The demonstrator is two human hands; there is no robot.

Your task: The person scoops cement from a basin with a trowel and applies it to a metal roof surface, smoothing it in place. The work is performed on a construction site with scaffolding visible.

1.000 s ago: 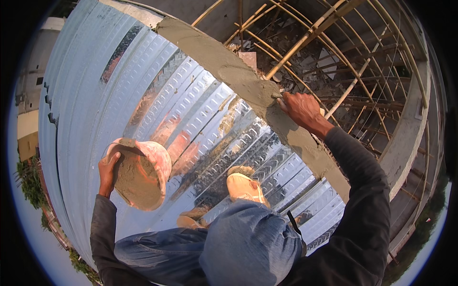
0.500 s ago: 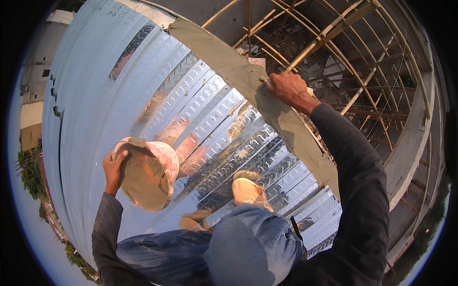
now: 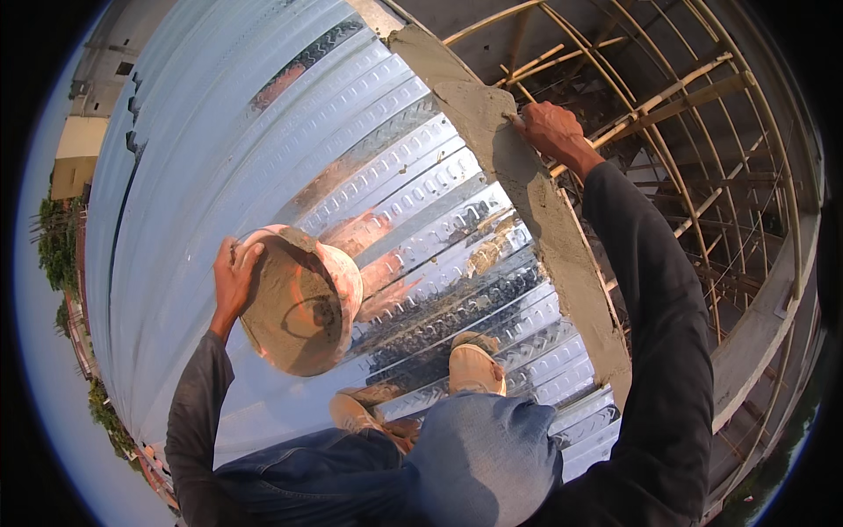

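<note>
Mortar spreads best if my right hand (image 3: 551,130), fingers closed on something I cannot make out, presses flat along the ledge (image 3: 527,189) while my left hand (image 3: 235,279) grips the pan (image 3: 299,303) level.

Tilted mortar-caked pan (image 3: 299,307) beside grey mortar strip (image 3: 536,211) along roof edge

Silver ribbed roof sheeting (image 3: 263,149) with embossed slots, a pale pink pan (image 3: 303,303) smeared brown-grey inside, a grey mortar strip (image 3: 536,202), blue jeans (image 3: 474,457), tan shoes (image 3: 474,364).
</note>
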